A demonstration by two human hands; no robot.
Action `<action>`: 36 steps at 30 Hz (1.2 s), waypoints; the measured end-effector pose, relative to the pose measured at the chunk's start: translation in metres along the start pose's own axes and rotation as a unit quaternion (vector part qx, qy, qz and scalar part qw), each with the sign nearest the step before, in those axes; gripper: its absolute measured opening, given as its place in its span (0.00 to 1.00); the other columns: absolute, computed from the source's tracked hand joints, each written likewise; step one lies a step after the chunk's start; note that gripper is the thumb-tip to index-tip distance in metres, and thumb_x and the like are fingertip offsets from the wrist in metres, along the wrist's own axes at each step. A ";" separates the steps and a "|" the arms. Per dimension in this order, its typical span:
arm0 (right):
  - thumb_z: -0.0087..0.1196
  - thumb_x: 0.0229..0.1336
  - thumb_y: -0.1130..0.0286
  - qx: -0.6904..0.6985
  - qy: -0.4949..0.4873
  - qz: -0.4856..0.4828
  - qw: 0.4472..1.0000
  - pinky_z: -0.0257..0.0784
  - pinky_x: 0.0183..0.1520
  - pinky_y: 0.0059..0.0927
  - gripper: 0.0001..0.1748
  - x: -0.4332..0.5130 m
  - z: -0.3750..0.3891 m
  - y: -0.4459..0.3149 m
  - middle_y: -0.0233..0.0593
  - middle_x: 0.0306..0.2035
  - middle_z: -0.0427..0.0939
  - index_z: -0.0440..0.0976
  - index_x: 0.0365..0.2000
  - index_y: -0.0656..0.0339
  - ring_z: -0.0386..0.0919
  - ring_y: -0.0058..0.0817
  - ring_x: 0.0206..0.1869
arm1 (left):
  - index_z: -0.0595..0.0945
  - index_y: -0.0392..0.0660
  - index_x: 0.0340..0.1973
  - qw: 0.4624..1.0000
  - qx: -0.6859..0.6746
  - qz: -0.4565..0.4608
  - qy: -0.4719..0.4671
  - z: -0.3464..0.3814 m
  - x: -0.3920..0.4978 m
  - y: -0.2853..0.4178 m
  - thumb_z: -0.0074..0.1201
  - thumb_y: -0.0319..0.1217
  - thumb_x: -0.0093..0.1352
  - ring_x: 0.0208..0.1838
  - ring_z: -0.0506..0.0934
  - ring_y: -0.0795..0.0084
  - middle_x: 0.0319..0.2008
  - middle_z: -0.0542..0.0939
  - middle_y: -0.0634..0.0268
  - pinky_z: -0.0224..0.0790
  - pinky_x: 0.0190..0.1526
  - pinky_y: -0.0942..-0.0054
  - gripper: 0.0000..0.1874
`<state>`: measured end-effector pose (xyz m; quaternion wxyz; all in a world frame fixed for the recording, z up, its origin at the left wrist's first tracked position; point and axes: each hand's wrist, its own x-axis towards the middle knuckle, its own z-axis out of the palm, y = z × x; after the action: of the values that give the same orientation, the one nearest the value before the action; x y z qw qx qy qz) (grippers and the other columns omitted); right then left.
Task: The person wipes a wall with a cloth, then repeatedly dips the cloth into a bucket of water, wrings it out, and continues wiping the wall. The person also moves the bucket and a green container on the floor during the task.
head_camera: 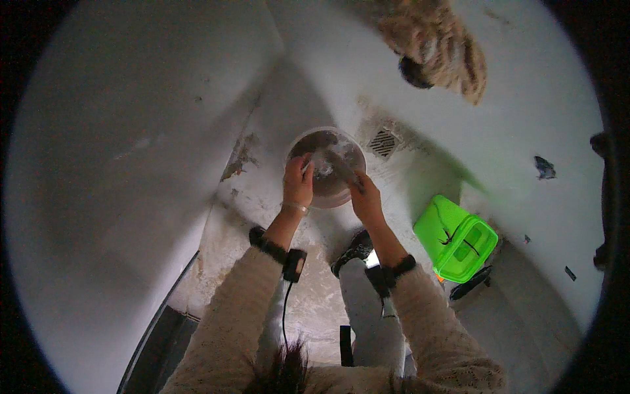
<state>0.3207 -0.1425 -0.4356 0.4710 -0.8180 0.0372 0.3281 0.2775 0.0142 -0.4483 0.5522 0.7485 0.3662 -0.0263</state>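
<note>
Before me on the floor stands a round tub (333,201) with a pale rim, holding dark contents and whitish matter that may be suds or powder. My left hand (298,181) is over its left side, fingers bent around a small thin thing that is too blurred to name. Over the right side, my right hand (365,194) grips one end of a long greyish tool (339,165); its far end reaches toward the middle of the tub. What kind of tool it is cannot be told.
A floor drain grate (383,143) lies just right of the tub. Farther right, a bright green plastic bin (445,231) is beside the wall, with a dark object (471,283) near it. Brown fluffy cloth (435,44) hangs at the top right. Walls rise on both sides.
</note>
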 end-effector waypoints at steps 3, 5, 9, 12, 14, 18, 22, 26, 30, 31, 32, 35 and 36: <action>0.53 0.50 0.69 -0.017 -0.044 -0.029 0.998 0.68 0.41 0.27 0.25 -0.060 -0.036 -0.067 0.47 0.37 0.75 0.64 0.51 0.59 0.74 0.33 0.39 | 0.75 0.44 0.45 0.989 0.033 0.147 -0.002 -0.035 -0.053 0.065 0.50 0.30 0.62 0.47 0.67 0.58 0.42 0.69 0.58 0.60 0.50 0.65 0.15; 0.51 0.50 0.72 -0.015 -0.074 -0.055 0.996 0.68 0.41 0.26 0.24 -0.089 -0.043 -0.103 0.46 0.36 0.75 0.64 0.50 0.58 0.74 0.31 0.39 | 0.74 0.44 0.47 0.965 0.061 0.248 -0.055 -0.050 -0.085 0.104 0.54 0.28 0.59 0.49 0.65 0.57 0.42 0.68 0.59 0.58 0.51 0.64 0.19; 0.45 0.52 0.75 0.086 -0.109 -0.057 0.989 0.68 0.42 0.26 0.20 -0.136 -0.065 -0.169 0.42 0.37 0.75 0.66 0.47 0.66 0.73 0.24 0.39 | 0.65 0.44 0.55 0.943 -0.090 0.306 -0.098 -0.072 -0.128 0.154 0.60 0.27 0.53 0.56 0.61 0.54 0.50 0.66 0.55 0.54 0.55 0.64 0.34; 0.46 0.55 0.70 0.225 -0.150 -0.019 0.963 0.68 0.44 0.27 0.19 -0.175 -0.093 -0.216 0.41 0.40 0.75 0.66 0.46 0.70 0.74 0.25 0.39 | 0.57 0.43 0.59 0.933 -0.184 0.303 -0.057 -0.063 -0.140 0.162 0.64 0.29 0.50 0.59 0.59 0.52 0.55 0.63 0.52 0.52 0.57 0.63 0.43; 0.48 0.55 0.68 0.298 -0.179 0.004 0.938 0.69 0.44 0.28 0.20 -0.202 -0.111 -0.248 0.42 0.41 0.75 0.66 0.46 0.70 0.74 0.25 0.40 | 0.56 0.42 0.59 0.936 -0.208 0.279 -0.056 -0.047 -0.135 0.153 0.64 0.32 0.50 0.58 0.60 0.53 0.55 0.63 0.52 0.51 0.57 0.62 0.44; 0.50 0.55 0.63 0.034 -0.219 -0.007 0.975 0.70 0.45 0.30 0.21 -0.235 -0.146 -0.297 0.44 0.41 0.75 0.68 0.44 0.69 0.75 0.26 0.41 | 0.67 0.43 0.52 0.957 -0.045 0.288 0.010 -0.004 -0.099 0.110 0.61 0.35 0.52 0.54 0.66 0.57 0.49 0.71 0.58 0.52 0.56 0.59 0.33; 0.49 0.55 0.64 0.193 -0.070 0.010 0.979 0.66 0.50 0.32 0.20 -0.218 -0.140 -0.279 0.45 0.45 0.71 0.66 0.45 0.68 0.71 0.27 0.47 | 0.75 0.43 0.40 0.986 0.024 0.154 -0.055 0.023 -0.060 0.063 0.58 0.32 0.53 0.48 0.71 0.58 0.39 0.77 0.61 0.58 0.53 0.63 0.19; 0.43 0.57 0.68 0.365 -0.034 0.043 0.929 0.65 0.48 0.29 0.21 -0.122 -0.091 -0.181 0.41 0.47 0.68 0.62 0.50 0.63 0.68 0.25 0.46 | 0.75 0.41 0.40 0.970 -0.234 -0.048 -0.053 0.025 -0.041 0.038 0.58 0.30 0.53 0.47 0.71 0.56 0.38 0.76 0.56 0.62 0.50 0.66 0.19; 0.41 0.54 0.74 0.262 -0.044 0.078 0.961 0.64 0.49 0.28 0.24 -0.031 -0.041 -0.068 0.39 0.47 0.68 0.58 0.54 0.60 0.68 0.27 0.46 | 0.62 0.39 0.54 0.999 -0.037 0.030 0.011 0.017 -0.024 0.015 0.57 0.37 0.55 0.54 0.66 0.51 0.51 0.67 0.48 0.60 0.54 0.61 0.34; 0.42 0.54 0.75 0.279 -0.058 0.102 0.953 0.63 0.50 0.27 0.25 -0.014 -0.032 -0.045 0.39 0.48 0.67 0.57 0.54 0.60 0.68 0.27 0.46 | 0.63 0.38 0.53 1.000 0.004 -0.029 0.000 0.019 -0.017 0.007 0.56 0.34 0.54 0.54 0.66 0.50 0.50 0.68 0.47 0.60 0.53 0.61 0.32; 0.42 0.53 0.76 0.289 -0.050 0.162 0.942 0.62 0.51 0.27 0.26 -0.003 -0.024 -0.027 0.39 0.49 0.66 0.57 0.55 0.59 0.67 0.28 0.47 | 0.64 0.37 0.51 0.996 0.044 -0.080 -0.001 0.022 -0.011 -0.002 0.56 0.32 0.54 0.54 0.67 0.50 0.49 0.69 0.46 0.60 0.53 0.61 0.31; 0.49 0.51 0.72 0.356 -0.062 0.093 0.928 0.60 0.53 0.29 0.30 0.015 -0.007 0.003 0.37 0.49 0.66 0.56 0.55 0.60 0.65 0.25 0.50 | 0.61 0.37 0.52 0.974 0.114 -0.196 -0.021 0.039 0.013 -0.034 0.54 0.31 0.55 0.53 0.67 0.49 0.49 0.68 0.44 0.60 0.53 0.60 0.31; 0.50 0.50 0.72 0.361 -0.079 0.082 0.926 0.60 0.53 0.31 0.31 0.014 -0.006 0.009 0.36 0.49 0.65 0.54 0.56 0.57 0.64 0.25 0.50 | 0.59 0.38 0.55 0.962 0.162 -0.218 -0.041 0.046 0.021 -0.044 0.55 0.34 0.56 0.55 0.66 0.51 0.53 0.65 0.45 0.60 0.54 0.59 0.34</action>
<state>0.3313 -0.1485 -0.4480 0.7071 -0.5583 0.1825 0.3938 0.2842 -0.0084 -0.5116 0.4194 0.7283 0.4882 -0.2353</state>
